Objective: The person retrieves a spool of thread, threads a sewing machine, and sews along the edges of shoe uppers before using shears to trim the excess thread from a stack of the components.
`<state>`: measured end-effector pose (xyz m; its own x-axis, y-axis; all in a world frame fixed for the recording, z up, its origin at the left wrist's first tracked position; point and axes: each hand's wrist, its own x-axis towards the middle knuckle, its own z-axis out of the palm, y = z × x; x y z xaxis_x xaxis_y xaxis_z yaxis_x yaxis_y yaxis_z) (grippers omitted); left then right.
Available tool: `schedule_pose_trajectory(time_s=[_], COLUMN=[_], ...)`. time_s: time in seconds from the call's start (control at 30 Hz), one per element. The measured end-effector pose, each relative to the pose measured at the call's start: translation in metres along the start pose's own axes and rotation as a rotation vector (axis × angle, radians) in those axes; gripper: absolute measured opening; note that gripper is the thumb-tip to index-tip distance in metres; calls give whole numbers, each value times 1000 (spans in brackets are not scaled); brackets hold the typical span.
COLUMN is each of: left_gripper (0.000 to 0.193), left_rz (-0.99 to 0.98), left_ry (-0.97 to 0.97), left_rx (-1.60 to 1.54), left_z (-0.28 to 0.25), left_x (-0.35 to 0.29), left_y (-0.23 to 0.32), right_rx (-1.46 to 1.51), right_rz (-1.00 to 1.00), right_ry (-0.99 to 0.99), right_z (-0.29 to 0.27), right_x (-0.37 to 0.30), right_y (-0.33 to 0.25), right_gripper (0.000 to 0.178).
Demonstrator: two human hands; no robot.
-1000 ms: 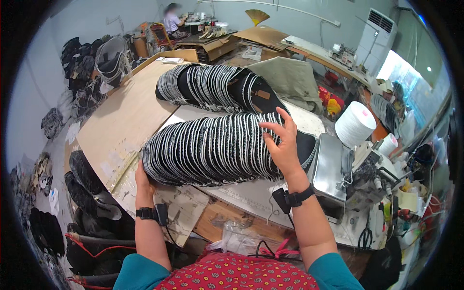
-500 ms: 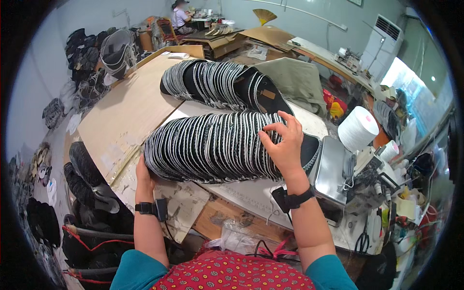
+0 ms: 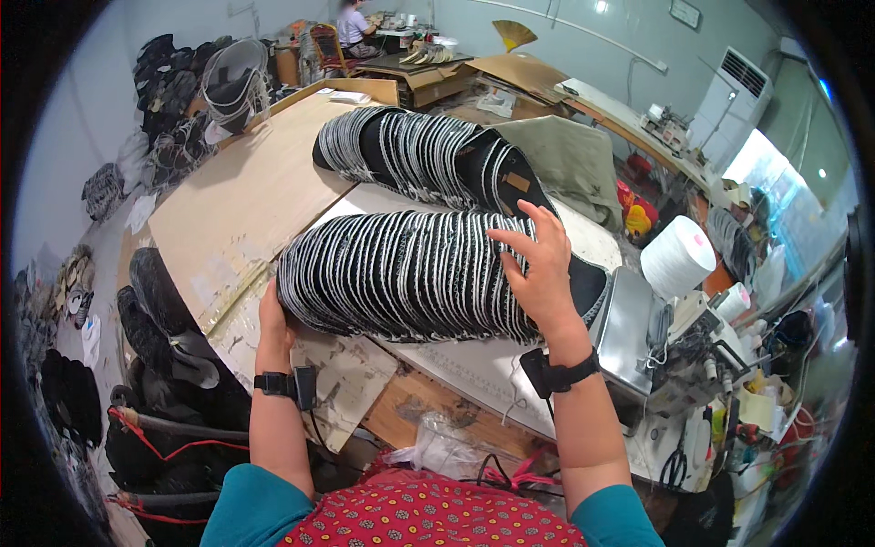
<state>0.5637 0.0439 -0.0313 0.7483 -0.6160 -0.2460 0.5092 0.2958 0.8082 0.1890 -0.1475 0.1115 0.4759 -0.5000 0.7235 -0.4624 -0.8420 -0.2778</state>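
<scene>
A long row of black, sole-shaped pieces with white stitched edges (image 3: 392, 273) lies across the table, packed face to face. My left hand (image 3: 272, 314) rests against the row's left end, its fingers straight and partly hidden by the pieces. Over the right part of the row is my right hand (image 3: 542, 273), fingers spread and thumb apart from the index finger, with nothing visible between them. Whether its fingertips touch the edges, I cannot tell. Behind lies a second row of similar pieces (image 3: 410, 155), with a brown tag (image 3: 516, 181) on its right end piece.
To the right stand a sewing machine with a silver metal cover (image 3: 624, 319) and a large white thread cone (image 3: 678, 256). Black-handled scissors (image 3: 674, 469) lie at the lower right. A wooden board (image 3: 228, 182) extends left. A person (image 3: 354, 27) sits far back.
My right thumb and index finger have opened wider from a near-pinch over the row. The left hand stays at the row's end. The whole view has shifted slightly.
</scene>
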Motion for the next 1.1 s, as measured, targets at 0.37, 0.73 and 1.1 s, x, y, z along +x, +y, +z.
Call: schedule_pose_trajectory(time_s=[0.37, 0.73, 1.1], left_gripper=[48, 46, 45], left_rz=[1, 14, -17], left_ry=[56, 49, -8], left_rx=[24, 28, -7], left_z=[9, 9, 3], left_x=[-9, -11, -5], left_y=[4, 5, 1], right_rx=[-94, -69, -2], right_rz=[5, 95, -51], right_ry=[-21, -6, -115], right_z=[0, 11, 12], right_x=[5, 13, 18], right_y=[-3, -18, -20], right_gripper=[15, 25, 25])
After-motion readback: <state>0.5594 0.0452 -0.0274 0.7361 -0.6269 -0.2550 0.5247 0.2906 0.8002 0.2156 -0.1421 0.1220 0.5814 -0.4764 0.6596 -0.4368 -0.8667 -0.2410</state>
